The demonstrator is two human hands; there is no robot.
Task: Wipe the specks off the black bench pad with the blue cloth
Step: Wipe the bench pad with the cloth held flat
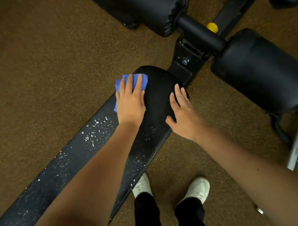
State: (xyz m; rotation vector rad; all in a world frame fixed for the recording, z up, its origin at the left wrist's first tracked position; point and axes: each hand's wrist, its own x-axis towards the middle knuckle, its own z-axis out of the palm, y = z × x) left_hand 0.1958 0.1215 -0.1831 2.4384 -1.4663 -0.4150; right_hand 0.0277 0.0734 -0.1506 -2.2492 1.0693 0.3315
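— Where's the cloth (133, 81) now?

— Up at the rounded far end of the bench pad (158, 95), on its left side, flattened under the left hand (130, 101). The fingers lie straight across it, pressing down, not curled round it.

— And the right hand (183, 115)?

— Resting on the pad's right edge near that same end, fingers relaxed, holding nothing. I'd say it is steadying the pad.

— So which step is this?

— Wiping, by the look of it, at the far end. That end looks dark and clean. The white specks (96, 130) lie thick further down, from just behind the left wrist along the pad towards the person's white shoes (198, 188).

— Next move?

— Probably drawing the cloth back along the pad through the speckled stretch, keeping the palm flat so it doesn't bunch, and pushing specks off onto the brown floor (21, 74).
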